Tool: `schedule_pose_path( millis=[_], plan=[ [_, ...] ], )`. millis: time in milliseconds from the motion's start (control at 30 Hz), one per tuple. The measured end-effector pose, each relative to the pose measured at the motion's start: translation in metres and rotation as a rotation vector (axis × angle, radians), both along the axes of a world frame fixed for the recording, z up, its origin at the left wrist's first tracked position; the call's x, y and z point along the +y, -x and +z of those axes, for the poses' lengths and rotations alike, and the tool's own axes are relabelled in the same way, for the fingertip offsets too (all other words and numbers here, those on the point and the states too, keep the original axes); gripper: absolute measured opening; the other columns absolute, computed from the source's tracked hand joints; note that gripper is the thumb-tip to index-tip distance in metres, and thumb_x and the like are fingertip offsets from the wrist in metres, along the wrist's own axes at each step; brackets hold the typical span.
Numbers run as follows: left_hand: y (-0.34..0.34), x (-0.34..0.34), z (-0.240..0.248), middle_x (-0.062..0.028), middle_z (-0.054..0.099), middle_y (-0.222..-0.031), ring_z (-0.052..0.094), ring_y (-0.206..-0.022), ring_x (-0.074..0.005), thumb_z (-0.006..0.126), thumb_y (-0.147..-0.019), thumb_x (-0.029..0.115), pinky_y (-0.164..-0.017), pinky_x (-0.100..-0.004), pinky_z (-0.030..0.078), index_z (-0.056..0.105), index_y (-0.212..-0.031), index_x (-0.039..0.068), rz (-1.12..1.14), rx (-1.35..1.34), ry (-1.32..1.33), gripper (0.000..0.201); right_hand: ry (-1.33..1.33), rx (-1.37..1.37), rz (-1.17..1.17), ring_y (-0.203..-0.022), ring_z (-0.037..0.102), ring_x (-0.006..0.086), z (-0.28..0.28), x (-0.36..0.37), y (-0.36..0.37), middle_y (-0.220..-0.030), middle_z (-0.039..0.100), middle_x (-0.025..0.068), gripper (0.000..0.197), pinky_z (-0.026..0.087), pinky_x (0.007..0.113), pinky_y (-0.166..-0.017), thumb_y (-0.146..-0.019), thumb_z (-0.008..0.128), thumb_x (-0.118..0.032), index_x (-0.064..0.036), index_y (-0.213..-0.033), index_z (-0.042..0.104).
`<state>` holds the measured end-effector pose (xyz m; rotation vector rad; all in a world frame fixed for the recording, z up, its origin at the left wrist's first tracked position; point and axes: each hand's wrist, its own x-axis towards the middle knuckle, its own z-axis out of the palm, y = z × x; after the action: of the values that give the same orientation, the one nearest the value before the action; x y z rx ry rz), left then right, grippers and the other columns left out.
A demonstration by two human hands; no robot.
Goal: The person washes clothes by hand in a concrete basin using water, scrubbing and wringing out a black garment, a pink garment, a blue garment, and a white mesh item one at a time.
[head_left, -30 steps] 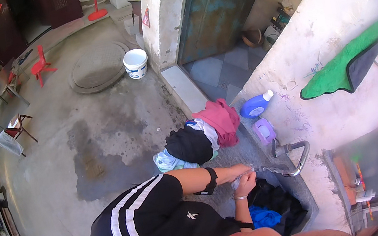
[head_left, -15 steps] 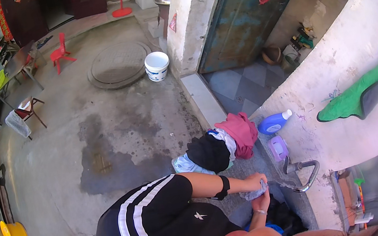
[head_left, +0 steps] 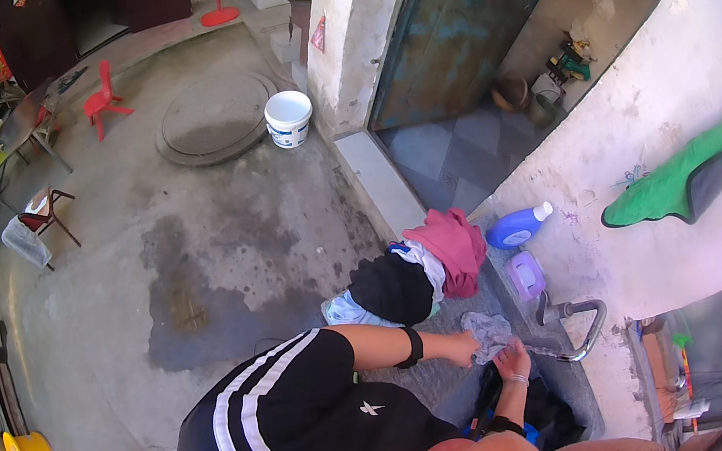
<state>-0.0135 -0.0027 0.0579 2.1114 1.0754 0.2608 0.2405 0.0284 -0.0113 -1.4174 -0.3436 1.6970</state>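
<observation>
My left hand (head_left: 463,348), a black band on its wrist, grips a wet light grey cloth (head_left: 490,330) over a concrete wash basin (head_left: 579,385). Just below the cloth, my right hand (head_left: 511,361) wears a bracelet and has its palm up and fingers apart, apparently touching the cloth's lower edge. A curved metal faucet (head_left: 599,325) runs water toward this hand. Dark wet clothes (head_left: 550,409) lie in the basin under my hands, partly hidden by my right arm.
Piled clothes, pink (head_left: 450,253) and black (head_left: 392,290), sit on the basin's far left edge. A blue detergent bottle (head_left: 516,228) and purple container (head_left: 525,276) stand by the wall. A green cloth (head_left: 689,168) hangs there. On the yard floor stands a white bucket (head_left: 289,120).
The cloth was bunched between both hands; now it spreads out more from my left hand. My left hand has shifted slightly left, and my right hand's fingers have opened beside the water.
</observation>
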Motion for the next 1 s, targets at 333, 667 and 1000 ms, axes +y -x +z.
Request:
schedule_pose_path(
  millis=[333, 667, 1000],
  plan=[
    [0.022, -0.017, -0.027, -0.0203, 0.049, -0.109, 0.048, -0.102, -0.0366, 0.062, -0.072, 0.025, -0.086, -0.0419, 0.040, 0.052, -0.112, 0.008, -0.162, 0.108, 0.194, 0.044, -0.269, -0.164, 0.069, -0.095, 0.053, 0.0222, 0.051, 0.004, 0.026, -0.111, 0.053, 0.0095, 0.041, 0.044, 0.036, -0.077, -0.082, 0.053, -0.021, -0.0083, -0.121, 0.044],
    [0.002, -0.028, -0.033, -0.0255, 0.036, -0.125, 0.041, -0.112, -0.0387, 0.062, -0.074, 0.023, -0.094, -0.0418, 0.035, 0.048, -0.119, 0.011, -0.152, 0.186, 0.254, 0.049, -0.905, -1.265, 0.527, -0.095, 0.050, 0.0311, 0.095, 0.061, 0.008, -0.105, 0.052, 0.0158, 0.040, 0.041, 0.037, -0.083, -0.077, 0.055, -0.009, -0.0169, -0.117, 0.052],
    [-0.003, -0.031, -0.035, -0.0220, 0.041, -0.121, 0.044, -0.108, -0.0379, 0.062, -0.074, 0.023, -0.091, -0.0417, 0.037, 0.051, -0.114, 0.010, -0.192, 0.175, 0.193, 0.043, -1.072, -1.143, 0.464, -0.097, 0.050, 0.0230, 0.072, 0.093, -0.015, -0.113, 0.050, 0.0128, 0.047, 0.042, 0.033, -0.083, -0.080, 0.053, -0.009, -0.0119, -0.126, 0.042]
  ],
)
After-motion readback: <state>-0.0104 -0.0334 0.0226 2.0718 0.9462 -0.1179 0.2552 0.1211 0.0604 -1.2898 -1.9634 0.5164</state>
